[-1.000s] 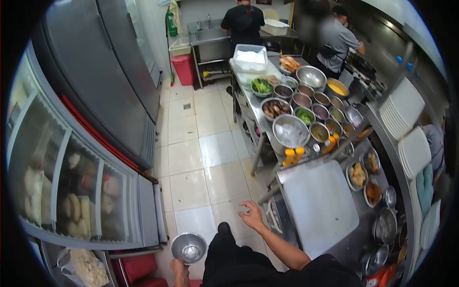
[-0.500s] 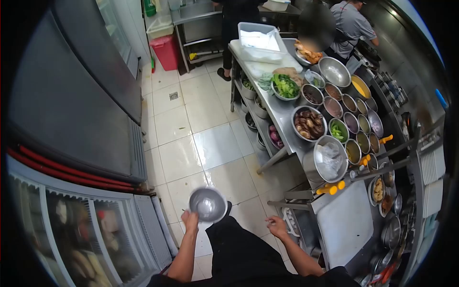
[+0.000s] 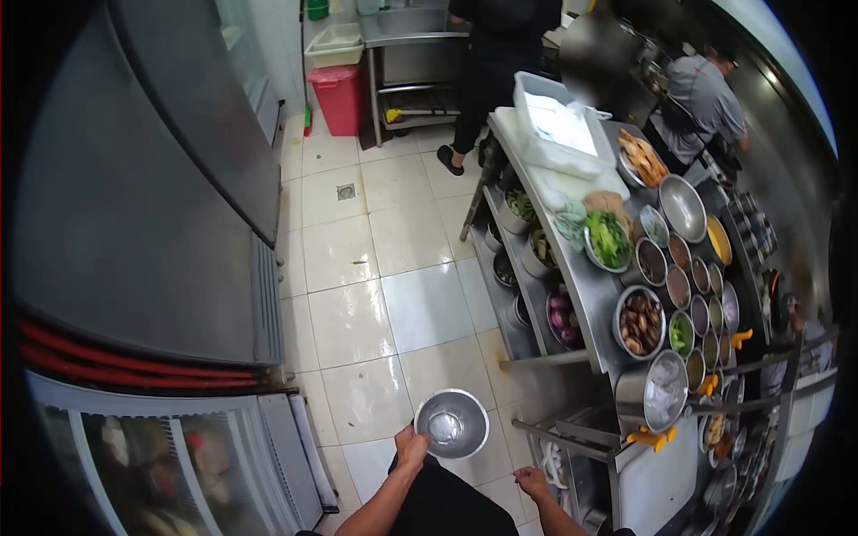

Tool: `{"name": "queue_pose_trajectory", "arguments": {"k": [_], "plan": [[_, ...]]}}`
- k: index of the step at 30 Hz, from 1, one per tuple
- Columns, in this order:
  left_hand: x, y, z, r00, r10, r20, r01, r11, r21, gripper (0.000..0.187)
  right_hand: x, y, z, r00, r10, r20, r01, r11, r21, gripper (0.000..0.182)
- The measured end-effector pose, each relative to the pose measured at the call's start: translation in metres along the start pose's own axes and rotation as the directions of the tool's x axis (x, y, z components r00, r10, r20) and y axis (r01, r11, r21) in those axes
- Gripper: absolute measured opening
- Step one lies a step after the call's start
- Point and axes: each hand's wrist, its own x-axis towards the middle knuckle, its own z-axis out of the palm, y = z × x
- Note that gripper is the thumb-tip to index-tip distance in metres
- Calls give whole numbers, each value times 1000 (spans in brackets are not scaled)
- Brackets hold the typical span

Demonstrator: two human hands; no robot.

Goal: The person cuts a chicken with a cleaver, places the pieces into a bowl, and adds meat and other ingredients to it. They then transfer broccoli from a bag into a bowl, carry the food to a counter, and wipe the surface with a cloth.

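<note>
My left hand grips the rim of an empty steel bowl, held low in front of me over the tiled floor. My right hand hangs free at my side with its fingers loosely apart, close to the front edge of the steel prep table. Neither hand touches the table.
The prep table carries several metal bowls of greens, mushrooms and sauces, plus a white tub. Bowls also sit on its lower shelf. A glass-door cooler and steel fridge line the left. Two people work at the back. A red bin stands there.
My view has swung right and forward along the aisle. The bowl in my left hand has come up and across to the middle. My right hand stays low and empty.
</note>
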Motion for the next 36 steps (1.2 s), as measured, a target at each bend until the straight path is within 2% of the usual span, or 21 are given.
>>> {"name": "queue_pose_trajectory", "arguments": {"k": [1, 2, 4, 5, 6, 9, 11, 12, 13, 14, 17, 18, 19, 21, 24, 26, 30, 32, 33, 35, 36], "plan": [[9, -11, -4, 1000, 4, 20, -3, 999, -45, 10, 6, -5, -1, 999, -25, 20, 28, 991, -132, 19], [14, -13, -10, 1000, 0, 16, 1, 998, -66, 10, 11, -10, -3, 999, -33, 16, 35, 988, -152, 19], [22, -22, -23, 1000, -13, -28, 11, 998, -63, 10, 21, -15, -11, 995, 74, 72, -58, 978, -203, 22], [11, 2, -30, 999, -28, -24, 20, 963, -270, 12, 21, -20, -18, 998, 32, 51, -19, 971, -238, 20], [21, -10, -36, 994, -97, -51, 80, 960, -268, 13, 2, -60, -34, 997, 40, 61, -22, 960, -278, 21], [36, -35, -50, 977, -171, -125, 124, 940, -317, 13, 30, -39, -38, 999, 41, 6, -35, 921, -388, 25], [37, -20, -64, 953, -214, -214, 141, 940, -310, 12, 44, -34, -44, 980, 176, 96, -124, 910, -396, 29], [41, -13, -68, 952, -213, -218, 137, 938, -319, 12, 49, -29, -48, 981, 168, 95, -117, 908, -401, 29], [46, -6, -72, 949, -211, -234, 140, 947, -288, 14, 54, -19, -52, 989, -3, 150, 101, 758, -645, 30], [51, 0, -76, 945, -206, -253, 141, 957, -255, 17, 61, -4, -55, 956, -151, 250, 292, 506, -812, 31], [74, 28, -78, 953, -130, -275, 46, 955, -291, 21, 135, 121, -57, 894, -156, 421, 447, 389, -805, 33], [80, 46, -77, 958, -123, -258, 28, 938, -344, 21, 116, 85, -59, 942, -32, 333, 281, 615, -737, 32], [89, 63, -75, 958, -106, -267, 8, 939, -344, 21, 105, 51, -58, 964, 64, 260, 124, 753, -646, 32], [112, 100, -66, 970, 7, -243, -100, 922, -374, 25, 104, 1, -58, 964, 123, 235, 24, 842, -538, 31], [154, 165, -53, 952, 164, -257, -235, 931, -278, 22, 117, -63, -58, 960, 105, 258, 24, 891, -453, 29], [176, 213, -55, 952, 181, -246, -250, 925, -286, 18, 131, -101, -58, 954, 79, 288, 45, 915, -402, 28], [209, 276, -76, 935, 223, -275, -317, 874, -368, 11, 162, -179, -62, 912, -76, 403, 163, 969, -187, 26], [210, 300, -102, 922, 217, -322, -329, 877, -351, 12, 181, -223, -68, 786, -352, 509, 250, 933, 261, 25], [206, 315, -112, 900, 187, -394, -334, 877, -345, 14, 191, -246, -68, 752, -420, 509, 253, 896, 366, 24], [222, 312, -140, 867, 173, -467, -350, 879, -324, 16, 331, -296, -38, 885, -248, 394, 294, 954, -59, 28], [223, 322, -149, 861, 142, -489, -333, 884, -329, 19, 339, -379, -56, 768, -577, 278, 639, 653, -408, 33]]}}
